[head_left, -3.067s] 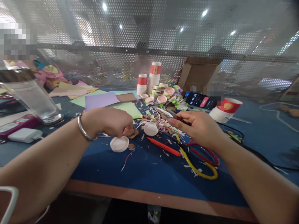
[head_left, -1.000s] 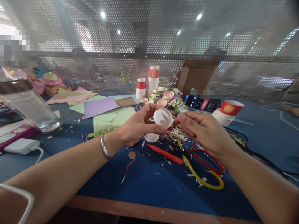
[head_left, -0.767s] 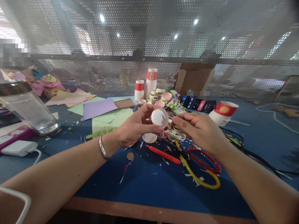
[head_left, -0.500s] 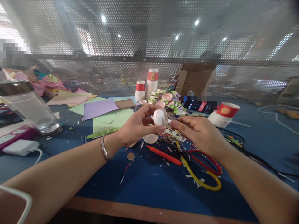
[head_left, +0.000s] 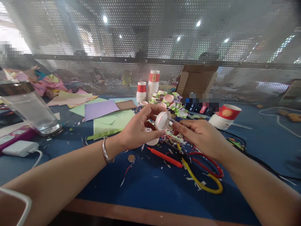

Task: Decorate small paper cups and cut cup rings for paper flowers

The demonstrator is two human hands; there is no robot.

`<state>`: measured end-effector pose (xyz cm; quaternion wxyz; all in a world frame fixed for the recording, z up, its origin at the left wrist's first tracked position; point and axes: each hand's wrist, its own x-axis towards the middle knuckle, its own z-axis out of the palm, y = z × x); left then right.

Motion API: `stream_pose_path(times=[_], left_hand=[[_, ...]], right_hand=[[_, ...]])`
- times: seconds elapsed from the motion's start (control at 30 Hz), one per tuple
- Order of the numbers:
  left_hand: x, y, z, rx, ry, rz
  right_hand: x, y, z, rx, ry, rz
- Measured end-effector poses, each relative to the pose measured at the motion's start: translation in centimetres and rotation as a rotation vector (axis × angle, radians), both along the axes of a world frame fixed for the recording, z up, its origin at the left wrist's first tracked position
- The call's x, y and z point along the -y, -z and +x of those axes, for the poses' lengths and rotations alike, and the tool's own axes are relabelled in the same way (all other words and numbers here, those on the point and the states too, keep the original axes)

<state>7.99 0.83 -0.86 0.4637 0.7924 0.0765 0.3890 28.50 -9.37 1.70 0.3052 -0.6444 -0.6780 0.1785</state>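
Note:
My left hand [head_left: 143, 127] holds a small white round cut-off paper cup base [head_left: 162, 121] between its thumb and fingers, turned on its side. My right hand [head_left: 195, 133] is closed in a pinch around something thin and greyish [head_left: 172, 120], whose tip meets the cup base's open side. Most of that thin thing is hidden by my fingers. Beneath my left hand lies a white paper piece [head_left: 153, 142]. An orange-red pen [head_left: 166, 157] and scissors with red and yellow handles [head_left: 199, 185] lie below my hands. A small round disc with thin wires [head_left: 131, 158] is nearer the front edge.
Behind my hands is a heap of cut cup pieces with green paper [head_left: 168, 99]. Stacked paper cups [head_left: 154, 83] stand behind it. Coloured paper [head_left: 101, 110] and a glass of water [head_left: 39, 110] are left. A phone [head_left: 199, 108], more cups [head_left: 225, 116] and black cables lie right.
The cup base has turned in my left hand, so its side and rim show more. My right hand has shifted slightly, with the thin thing now against the opening.

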Motion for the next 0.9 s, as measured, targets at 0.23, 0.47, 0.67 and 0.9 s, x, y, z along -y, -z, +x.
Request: stream_pose_path(times=[0.23, 0.47, 0.67, 0.9], left_hand=[[0.19, -0.31, -0.16, 0.004, -0.045, 0.127], [-0.19, -0.2, -0.21, 0.002, -0.028, 0.18], [-0.2, -0.62, -0.42, -0.027, -0.017, 0.163], [-0.28, -0.73, -0.7, -0.08, -0.019, 0.226]], right_hand=[[0.08, -0.13, 0.22, -0.027, -0.019, 0.007], [0.1, -0.03, 0.31, 0.004, -0.023, 0.018], [0.17, -0.13, 0.22, -0.008, -0.035, 0.007], [0.09, -0.08, 0.18, -0.046, -0.05, 0.004]])
